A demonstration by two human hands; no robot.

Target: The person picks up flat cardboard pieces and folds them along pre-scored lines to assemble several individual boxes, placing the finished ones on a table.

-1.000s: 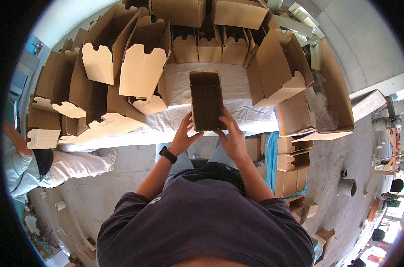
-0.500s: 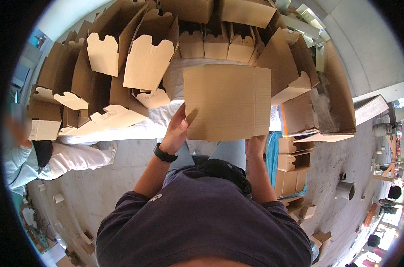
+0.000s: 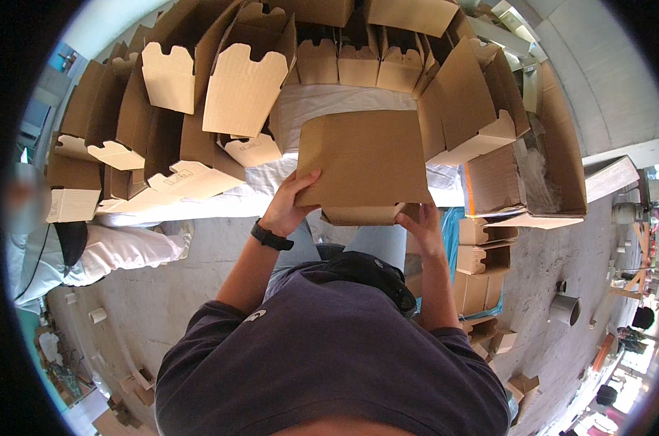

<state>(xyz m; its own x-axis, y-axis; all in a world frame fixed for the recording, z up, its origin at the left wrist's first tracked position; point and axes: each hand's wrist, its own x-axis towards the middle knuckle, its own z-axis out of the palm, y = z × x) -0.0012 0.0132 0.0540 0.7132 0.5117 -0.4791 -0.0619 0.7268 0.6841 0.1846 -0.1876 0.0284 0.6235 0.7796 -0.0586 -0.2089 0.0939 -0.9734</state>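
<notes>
A brown cardboard box (image 3: 362,156) is held up between my two hands in front of my body, one broad plain side facing up. My left hand (image 3: 291,202) grips its left edge, the thumb lying on the broad side and the other fingers hidden beneath. At the lower right corner my right hand (image 3: 424,224) holds the box, fingers bent at the near end where a narrower folded panel (image 3: 362,214) shows. A dark watch (image 3: 271,236) is on my left wrist.
Open cardboard boxes (image 3: 246,83) with notched ends crowd the white-covered table (image 3: 318,102). A larger carton (image 3: 495,182) with clear plastic stands at right. Further boxes (image 3: 482,291) in blue wrapping sit on the floor. Another person (image 3: 104,254) is at the left.
The box has tilted, so its near end panel now shows. My right hand has come up and its fingers are now visible on the box's near corner. My left thumb has moved onto the broad side.
</notes>
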